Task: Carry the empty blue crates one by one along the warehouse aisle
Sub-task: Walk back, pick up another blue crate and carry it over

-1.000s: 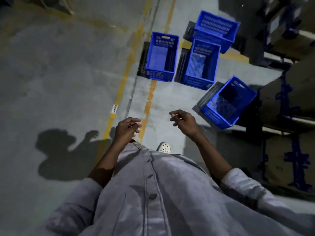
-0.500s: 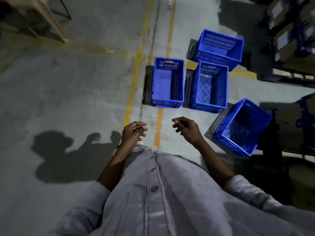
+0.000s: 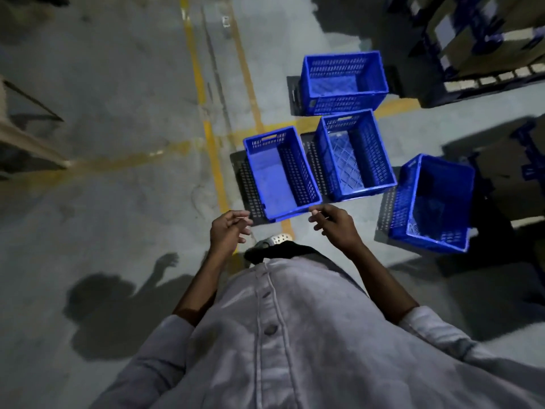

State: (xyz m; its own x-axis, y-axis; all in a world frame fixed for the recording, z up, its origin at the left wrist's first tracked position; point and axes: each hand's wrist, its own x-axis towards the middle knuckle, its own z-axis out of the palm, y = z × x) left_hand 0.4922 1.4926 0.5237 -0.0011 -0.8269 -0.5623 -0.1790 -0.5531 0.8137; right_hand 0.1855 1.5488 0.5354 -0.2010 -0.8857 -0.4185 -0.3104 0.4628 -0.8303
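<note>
**Floor** (image 3: 118,202): grey concrete, crossed by yellow lines (image 3: 213,160).

**Blue crates**, four, all seen empty, stood on the floor ahead and to the right: far crate (image 3: 343,81), right crate (image 3: 436,202) (skewed), middle crate (image 3: 354,154), nearest crate (image 3: 271,178).

The nearest crate lies directly before the hands and is judged next to be lifted. It is best taken by both side rims at once and raised level, so the middle crate just beside it is not knocked. Walls are perforated; a handle slot is seen in the far end wall.

**Left hand** (image 3: 227,231): fingers loosely curled, nothing held.

**Right hand** (image 3: 336,225): likewise. The thumb is at the near rim; contact cannot be told.

**Shoe** (image 3: 278,239): pale, perforated.
</note>
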